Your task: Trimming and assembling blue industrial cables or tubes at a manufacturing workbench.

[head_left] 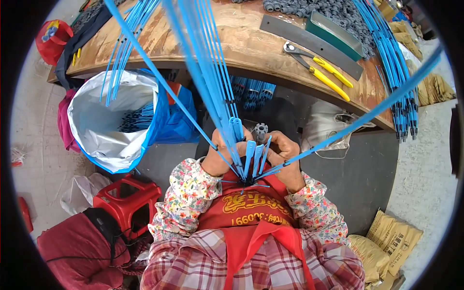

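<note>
Close to my body, my left hand is closed around a bundle of long blue rods, jointed like umbrella ribs. The rods fan upward and are blurred near the top. My right hand pinches at short flat blue rib ends that stand between both hands. One long blue rod slants out past the right hand to the upper right. Dark joints gather in front of my red apron. A grey toothed hub sits just beyond the fingers, between the hands. My fingertips are partly hidden by the rods.
On the wooden table lie yellow-handled pliers, a metal strip, a green tray, grey plastic parts and blue rod bundles. A white-lined bag and red stool stand left; sacks lie lower right.
</note>
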Motion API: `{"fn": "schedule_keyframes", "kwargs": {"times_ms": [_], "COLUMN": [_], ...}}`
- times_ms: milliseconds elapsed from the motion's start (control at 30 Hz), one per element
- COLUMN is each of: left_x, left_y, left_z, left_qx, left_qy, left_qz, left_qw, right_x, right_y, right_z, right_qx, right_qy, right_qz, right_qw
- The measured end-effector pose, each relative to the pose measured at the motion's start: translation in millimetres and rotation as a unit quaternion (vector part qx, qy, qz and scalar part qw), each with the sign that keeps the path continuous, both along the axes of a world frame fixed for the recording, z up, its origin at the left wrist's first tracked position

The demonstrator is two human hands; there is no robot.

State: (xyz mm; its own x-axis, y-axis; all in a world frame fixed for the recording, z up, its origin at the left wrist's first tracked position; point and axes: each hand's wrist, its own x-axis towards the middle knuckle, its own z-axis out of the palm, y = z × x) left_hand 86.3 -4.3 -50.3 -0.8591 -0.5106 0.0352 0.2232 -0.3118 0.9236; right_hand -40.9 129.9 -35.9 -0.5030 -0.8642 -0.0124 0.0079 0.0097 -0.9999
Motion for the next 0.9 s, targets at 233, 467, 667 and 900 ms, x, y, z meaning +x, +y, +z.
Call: {"fn": "schedule_keyframes", "kwargs": {"times_ms": [233,467,667,900], "left_x": [3.5,6.1,10.7,10.3], "left_y": [13.3,16.4,15.5,9.1], "left_z": [18.5,13.3,4.3,2.4], "left_qx": [0.033,0.043,0.011,-0.042], "left_qy": [0.043,0.069,0.077,0.106], "left_qz": [-0.036,-0.050,-0.027,0.034], "left_qw": [0.998,0.995,0.997,0.993], "right_x": [7.1,7.2,13.5,17.9], "right_y": [12.8,17.7,17.0,13.4], "right_z": [7.9,14.3,11.7,8.4], "right_qx": [-0.005,-0.004,-0.014,-0.019], "right_qy": [0.027,0.090,0.084,-0.001], "right_qz": [-0.023,0.017,0.004,0.015], "right_qw": [0.999,0.996,0.996,1.000]}}
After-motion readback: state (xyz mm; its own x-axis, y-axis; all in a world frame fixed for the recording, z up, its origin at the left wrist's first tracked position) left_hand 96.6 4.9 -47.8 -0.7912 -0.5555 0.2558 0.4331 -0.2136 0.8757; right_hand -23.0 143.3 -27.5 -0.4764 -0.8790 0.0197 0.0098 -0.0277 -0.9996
